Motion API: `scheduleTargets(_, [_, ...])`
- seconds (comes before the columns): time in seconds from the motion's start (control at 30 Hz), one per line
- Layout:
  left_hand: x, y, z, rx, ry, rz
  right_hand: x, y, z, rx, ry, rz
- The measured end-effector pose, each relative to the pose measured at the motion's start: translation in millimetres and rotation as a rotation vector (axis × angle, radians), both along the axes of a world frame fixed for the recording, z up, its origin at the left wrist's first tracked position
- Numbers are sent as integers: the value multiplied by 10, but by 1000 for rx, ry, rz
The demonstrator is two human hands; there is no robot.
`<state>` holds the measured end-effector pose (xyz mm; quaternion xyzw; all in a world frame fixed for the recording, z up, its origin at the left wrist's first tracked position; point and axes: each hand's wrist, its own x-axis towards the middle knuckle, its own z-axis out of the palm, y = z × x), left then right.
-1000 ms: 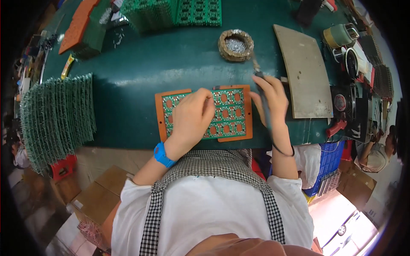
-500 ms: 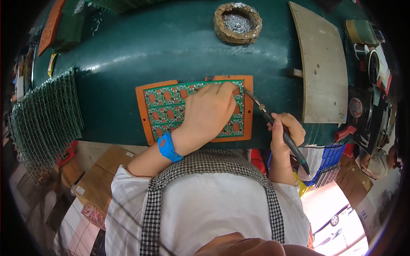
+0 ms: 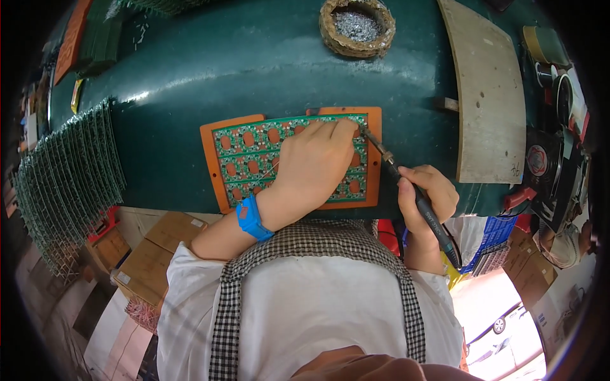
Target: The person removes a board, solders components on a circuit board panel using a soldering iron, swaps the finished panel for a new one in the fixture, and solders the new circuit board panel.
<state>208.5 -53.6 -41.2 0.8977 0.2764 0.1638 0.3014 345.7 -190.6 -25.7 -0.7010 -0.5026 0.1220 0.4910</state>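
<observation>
A green circuit board panel (image 3: 249, 138) with rows of rounded cutouts lies in an orange holder (image 3: 375, 165) on the bench before me. My left hand (image 3: 314, 162), with a blue band at the wrist, rests over the panel's middle, fingers closed and pointing to its upper right corner. From under this hand trails a thin silvery wire (image 3: 272, 170), apparently solder; the fingertips' grip is partly hidden. My right hand (image 3: 435, 190) grips a soldering iron (image 3: 438, 223) like a pen. The iron's tip touches or nearly touches the panel's upper right corner, close to my left fingertips.
A round brown bowl (image 3: 327, 35) of silvery solder scraps stands beyond the panel. A wooden board (image 3: 489, 101) lies to the right, near solder spools (image 3: 563, 98) and a red-handled tool (image 3: 520, 198). Stacked green panels (image 3: 70, 165) stand at the left.
The soldering iron's tip has shifted slightly left, from the panel's right edge onto its corner. My left hand stays nearly in place. The whole view has shifted a little.
</observation>
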Motion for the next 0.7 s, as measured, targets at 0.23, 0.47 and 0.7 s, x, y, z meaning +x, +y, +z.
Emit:
scheduleTargets(0.23, [-89, -5, 93, 70, 14, -32, -85, -182, 15, 68, 176, -186])
scheduleTargets(0.47, [-218, -191, 48, 8, -86, -61, -103, -406, -17, 60, 5, -62])
scheduleTargets(0.7, [-213, -241, -3, 7, -105, -73, -216, -387, -11, -23, 66, -127])
